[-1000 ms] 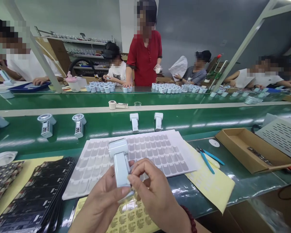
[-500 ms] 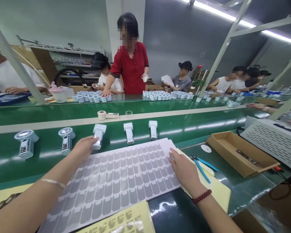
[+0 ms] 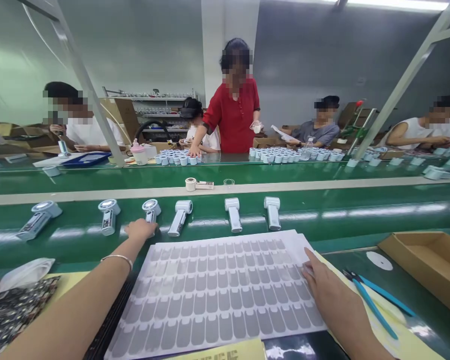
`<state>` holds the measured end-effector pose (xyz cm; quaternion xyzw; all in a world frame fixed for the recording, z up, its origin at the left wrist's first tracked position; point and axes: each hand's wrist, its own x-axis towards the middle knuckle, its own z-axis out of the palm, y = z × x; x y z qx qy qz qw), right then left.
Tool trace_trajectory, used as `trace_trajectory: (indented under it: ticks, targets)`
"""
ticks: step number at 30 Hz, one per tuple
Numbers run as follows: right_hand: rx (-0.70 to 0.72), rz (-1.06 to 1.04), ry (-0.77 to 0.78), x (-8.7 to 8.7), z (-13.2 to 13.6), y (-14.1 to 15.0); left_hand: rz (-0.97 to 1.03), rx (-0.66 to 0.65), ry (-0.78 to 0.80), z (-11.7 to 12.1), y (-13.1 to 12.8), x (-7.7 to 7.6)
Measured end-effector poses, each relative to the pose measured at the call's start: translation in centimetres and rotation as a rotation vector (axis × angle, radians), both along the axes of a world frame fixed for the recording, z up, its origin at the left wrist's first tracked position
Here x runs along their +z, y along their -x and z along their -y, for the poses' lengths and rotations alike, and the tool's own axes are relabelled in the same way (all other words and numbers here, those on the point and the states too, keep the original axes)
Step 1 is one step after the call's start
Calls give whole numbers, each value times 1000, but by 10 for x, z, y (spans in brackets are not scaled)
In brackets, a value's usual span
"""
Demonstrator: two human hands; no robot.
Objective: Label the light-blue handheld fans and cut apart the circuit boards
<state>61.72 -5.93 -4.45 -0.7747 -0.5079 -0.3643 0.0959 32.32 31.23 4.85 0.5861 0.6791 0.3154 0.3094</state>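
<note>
My left hand (image 3: pixel 140 230) is closed round the lower handle of a pale-blue handheld device (image 3: pixel 150 206) with a round head, which lies on the green belt. To its right lies a similar device (image 3: pixel 180 218), turned over with its plain side up. My right hand (image 3: pixel 328 290) rests at the right edge of a white sheet (image 3: pixel 298 245) covered with rows of grey rounded labels (image 3: pixel 210 280); its fingers are stretched out. Two more pale-blue devices (image 3: pixel 233 215) lie beyond the sheet.
Blue-handled cutters (image 3: pixel 377 305) lie on yellow paper at the right, beside a white disc (image 3: pixel 379 261) and a cardboard box (image 3: pixel 427 265). Dark printed panels (image 3: pixel 18 305) are at the left. Co-workers sit across the belt; a person in red (image 3: pixel 234 115) stands there, reaching over pale-blue parts.
Both hands first held a pale-blue device over the sheet. My left hand set it on the belt, let go, and moved left to another one. My right hand went to the sheet's right edge.
</note>
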Motion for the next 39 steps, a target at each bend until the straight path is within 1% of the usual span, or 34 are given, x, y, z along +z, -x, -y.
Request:
trace_trajectory:
  ticks: [2,4,6,8,10,11,13,15,17,18,19,21,24,26,28,30,33,39]
  targets:
    - [-14,27,-5,0,2,3,100,26,95,4,7,5]
    - [41,43,11,0,4,3,266,14,156,17,12,13]
    - [95,52,18,-1,5,0,469,-51,180,39,16,26]
    - [110,24,15,-3,4,-2,670,-132,199,67,20,41]
    - [90,-91,12,-3,3,-3,832,-201,244,99,28,55]
    - [78,-194,-8,-3,3,-4,891,-227,274,116,32,60]
    - [51,-426,-90,1,2,-4,969,-252,327,148,39,63]
    - [34,-605,-198,10,3,-2,1022,-218,389,177,44,60]
    - [48,-739,-311,27,5,10,1073,-138,469,203,43,54]
    - [77,-819,-368,37,6,21,1109,-89,512,215,40,51]
    - [135,-924,-418,49,7,37,1150,-35,552,225,36,49]
    - [287,-1191,-451,72,9,79,1257,68,634,242,26,47]
    - [445,-1637,-316,99,8,150,1416,200,779,259,10,48]
    - [575,-1830,-272,109,5,187,1461,247,828,266,4,48]
    - [635,-1949,-272,112,-1,208,1467,269,837,270,1,45]
    - [641,-2022,-302,111,-8,217,1472,283,839,272,1,40]
    - [634,-2059,-337,108,-15,221,1488,295,826,275,2,36]
    - [629,-2059,-374,109,-19,227,1552,334,821,277,3,39]
